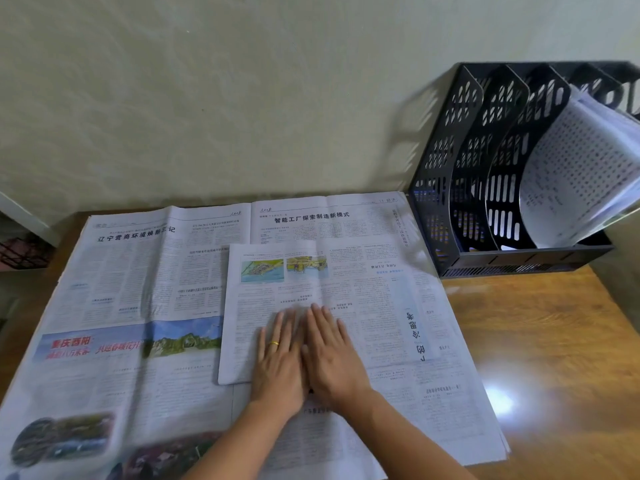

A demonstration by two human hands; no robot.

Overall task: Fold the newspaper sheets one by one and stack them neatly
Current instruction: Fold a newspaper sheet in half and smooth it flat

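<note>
A folded newspaper sheet (346, 282) lies on the right half of a pile of open newspaper sheets (131, 289) spread across the wooden table. Both of my hands lie flat and side by side on the near middle of the folded sheet, fingers straight and pointing away from me. My left hand (278, 358) wears a gold ring. My right hand (332, 355) touches it on the right. Neither hand grips anything.
A black perforated file rack (485, 161) stands at the back right against the wall, with curled printed papers (581, 174) in its right slot. Bare wooden table (547, 341) shows to the right of the newspapers. A dark basket (20, 252) sits at the far left.
</note>
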